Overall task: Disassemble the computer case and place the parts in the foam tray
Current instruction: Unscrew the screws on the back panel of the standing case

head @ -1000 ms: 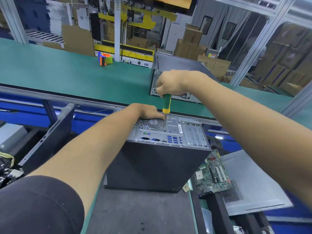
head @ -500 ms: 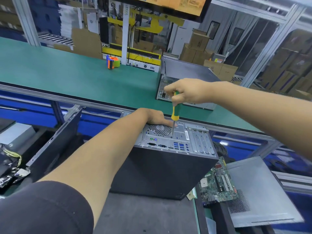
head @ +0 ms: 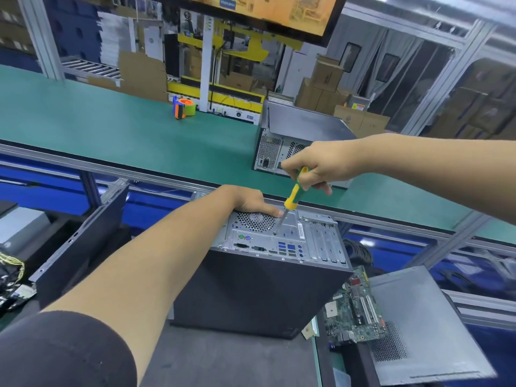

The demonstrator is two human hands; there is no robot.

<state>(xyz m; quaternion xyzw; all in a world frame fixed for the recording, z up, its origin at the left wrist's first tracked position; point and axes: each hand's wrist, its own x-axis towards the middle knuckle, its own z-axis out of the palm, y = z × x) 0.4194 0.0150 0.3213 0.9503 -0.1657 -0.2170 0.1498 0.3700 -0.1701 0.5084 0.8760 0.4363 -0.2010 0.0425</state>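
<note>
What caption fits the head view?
Right hand drives a screwdriver into the computer case rear panel while the left hand steadies it.

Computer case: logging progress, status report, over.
Right hand grips screwdriver, tip on rear panel. Left hand steadies computer case. Nothing in the way.

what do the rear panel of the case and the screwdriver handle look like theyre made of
Rear panel: likely bare sheet metal, a dull silver-grey with punched vent holes and slot covers. Screwdriver handle: probably moulded plastic or rubber, in green and yellow bands with a soft sheen; the shaft looks like plain steel.
</note>
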